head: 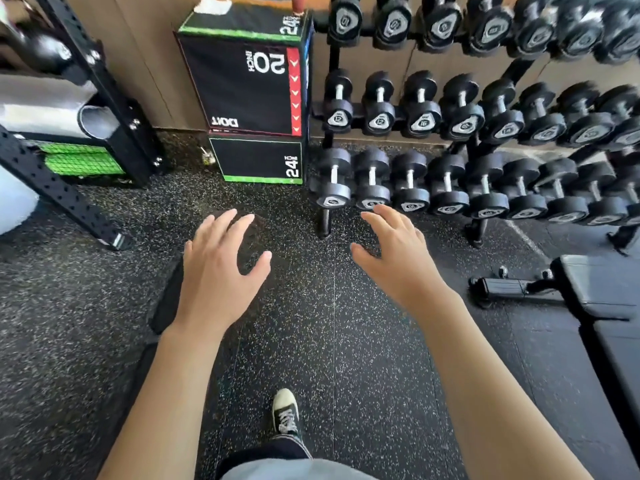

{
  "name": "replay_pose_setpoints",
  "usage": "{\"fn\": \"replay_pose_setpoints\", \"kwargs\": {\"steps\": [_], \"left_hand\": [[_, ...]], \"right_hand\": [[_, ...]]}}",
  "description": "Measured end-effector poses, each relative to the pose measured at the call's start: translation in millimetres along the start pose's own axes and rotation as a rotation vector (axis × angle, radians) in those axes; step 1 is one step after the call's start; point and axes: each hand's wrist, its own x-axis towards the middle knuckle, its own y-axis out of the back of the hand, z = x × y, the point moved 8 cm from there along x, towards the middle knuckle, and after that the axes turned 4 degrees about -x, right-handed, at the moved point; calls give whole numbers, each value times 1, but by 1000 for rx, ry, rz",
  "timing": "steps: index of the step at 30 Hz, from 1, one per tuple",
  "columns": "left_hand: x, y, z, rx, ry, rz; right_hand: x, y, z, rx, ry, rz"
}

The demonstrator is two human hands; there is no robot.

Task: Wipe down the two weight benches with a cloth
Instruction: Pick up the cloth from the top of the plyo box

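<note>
Head view looked down on a speckled floor [311,341]. At left stood a black rack [62,188]; next, stacked boxes [249,91]. The left hand [216,271] and right hand [394,258] hovered with fingers released, holding nothing. Dumbbells [450,112] lined the wall. One bench [595,289] lay far right, untouched.
</note>
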Motion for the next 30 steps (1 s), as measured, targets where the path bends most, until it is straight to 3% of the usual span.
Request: {"fn": "replay_pose_setpoints", "kwargs": {"steps": [7,16,30], "left_hand": [[76,25,-68,8,14,6],[152,24,-109,-23,60,16],[338,-25,-76,-15,86,55]], "right_hand": [[96,-18,-68,-54,56,-4],[189,-31,-97,-70,98,-14],[379,-34,-21,16,151,3]]}}
